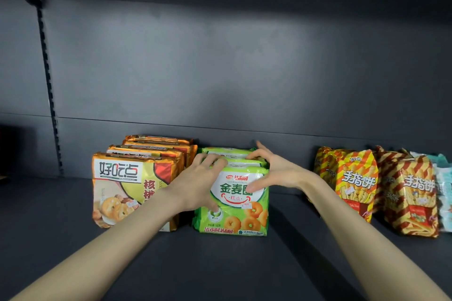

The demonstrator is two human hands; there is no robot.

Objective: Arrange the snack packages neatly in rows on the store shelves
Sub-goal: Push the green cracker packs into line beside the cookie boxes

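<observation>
Three green snack packages stand upright one behind another in a row at the middle of the dark shelf. My left hand grips the front green package at its upper left, fingers curled over the top edge and thumb on the front face. My right hand rests on the row from the right. Its fingers lie fairly straight across the tops of the rear packages and its thumb presses the front face. A row of orange biscuit packages stands directly to the left, touching the green row.
Red-and-yellow striped snack bags stand at the right, with a pale teal bag at the frame edge. A gap of bare shelf separates them from the green row. The grey back panel rises behind, with a slotted upright at left.
</observation>
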